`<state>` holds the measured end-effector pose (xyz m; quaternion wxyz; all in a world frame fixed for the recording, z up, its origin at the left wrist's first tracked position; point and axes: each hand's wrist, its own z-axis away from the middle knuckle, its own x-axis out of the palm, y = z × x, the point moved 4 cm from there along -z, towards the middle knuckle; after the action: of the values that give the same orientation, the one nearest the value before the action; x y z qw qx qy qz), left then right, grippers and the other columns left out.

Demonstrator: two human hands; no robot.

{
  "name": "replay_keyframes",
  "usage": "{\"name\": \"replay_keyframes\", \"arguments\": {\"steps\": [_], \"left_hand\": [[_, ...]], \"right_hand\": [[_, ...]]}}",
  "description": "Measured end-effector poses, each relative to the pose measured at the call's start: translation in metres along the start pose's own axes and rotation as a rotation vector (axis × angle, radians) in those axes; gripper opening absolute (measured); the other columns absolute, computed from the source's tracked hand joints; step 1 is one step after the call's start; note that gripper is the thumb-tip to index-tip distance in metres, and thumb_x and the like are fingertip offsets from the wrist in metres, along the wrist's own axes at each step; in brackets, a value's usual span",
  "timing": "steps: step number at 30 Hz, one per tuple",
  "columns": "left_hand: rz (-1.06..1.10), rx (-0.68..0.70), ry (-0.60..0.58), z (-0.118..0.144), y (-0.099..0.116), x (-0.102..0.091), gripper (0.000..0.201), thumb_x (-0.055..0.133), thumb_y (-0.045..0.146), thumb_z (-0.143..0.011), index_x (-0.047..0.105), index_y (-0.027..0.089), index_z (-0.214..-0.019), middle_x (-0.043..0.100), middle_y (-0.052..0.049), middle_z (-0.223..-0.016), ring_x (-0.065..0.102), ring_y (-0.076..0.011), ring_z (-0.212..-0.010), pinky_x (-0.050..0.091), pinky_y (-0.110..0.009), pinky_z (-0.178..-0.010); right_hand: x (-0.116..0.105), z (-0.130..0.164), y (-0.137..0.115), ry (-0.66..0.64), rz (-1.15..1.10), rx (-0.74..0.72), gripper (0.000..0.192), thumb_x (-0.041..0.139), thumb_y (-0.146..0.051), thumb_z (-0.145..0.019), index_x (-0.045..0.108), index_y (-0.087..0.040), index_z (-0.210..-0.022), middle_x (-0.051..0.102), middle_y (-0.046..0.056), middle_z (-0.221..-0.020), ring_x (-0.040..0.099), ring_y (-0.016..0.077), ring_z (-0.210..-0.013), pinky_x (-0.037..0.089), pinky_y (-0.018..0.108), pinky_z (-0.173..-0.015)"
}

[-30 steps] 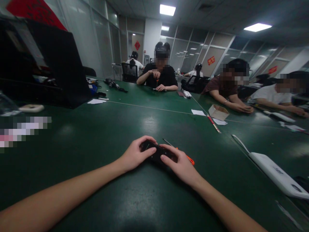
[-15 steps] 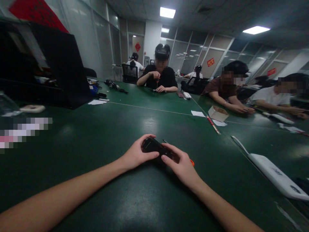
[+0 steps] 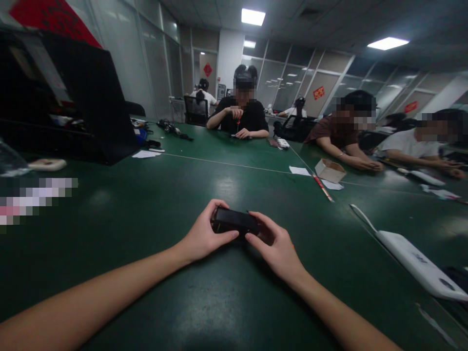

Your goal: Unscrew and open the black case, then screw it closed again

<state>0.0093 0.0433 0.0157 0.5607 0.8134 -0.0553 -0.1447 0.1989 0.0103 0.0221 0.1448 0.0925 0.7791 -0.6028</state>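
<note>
While both hands [image 3: 241, 241] grip black device [image 3: 234, 220], open cardboard box [image 3: 330, 170]

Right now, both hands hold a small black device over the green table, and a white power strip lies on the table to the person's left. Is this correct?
Not quite. The head view shows the white power strip to the person's right. The rest holds: left hand and right hand hold the small black device over the green table.

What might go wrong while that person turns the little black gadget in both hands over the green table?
The small black device is pinched only by the fingertips of the left hand and the right hand just above the green table, so it could slip and knock the surface. The white power strip with its cable lies close on the right; a sweeping elbow might snag it.
</note>
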Motion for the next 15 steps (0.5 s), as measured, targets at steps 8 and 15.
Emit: {"name": "replay_keyframes", "arguments": {"steps": [8, 15], "left_hand": [[-0.136, 0.108, -0.005, 0.003, 0.006, 0.001, 0.053, 0.080, 0.030, -0.072, 0.054, 0.023, -0.117, 0.065, -0.005, -0.116, 0.061, -0.0227, -0.108, 0.045, -0.035, -0.097], [-0.263, 0.258, -0.023, 0.002, 0.013, 0.002, 0.047, 0.081, 0.030, -0.072, 0.060, 0.021, -0.112, 0.064, -0.008, -0.117, 0.059, -0.0240, -0.111, 0.044, -0.038, -0.099]], "right_hand": [[-0.006, 0.005, -0.015, 0.059, 0.303, -0.283, 0.045, 0.071, -0.027, -0.084, 0.059, -0.020, -0.127, 0.066, 0.009, -0.118, 0.066, 0.0241, -0.104, 0.054, 0.038, -0.092], [-0.004, 0.008, -0.026, 0.029, 0.455, -0.470, 0.042, 0.067, -0.023, -0.086, 0.055, -0.019, -0.127, 0.065, 0.011, -0.116, 0.064, 0.0237, -0.102, 0.053, 0.037, -0.091]]}}
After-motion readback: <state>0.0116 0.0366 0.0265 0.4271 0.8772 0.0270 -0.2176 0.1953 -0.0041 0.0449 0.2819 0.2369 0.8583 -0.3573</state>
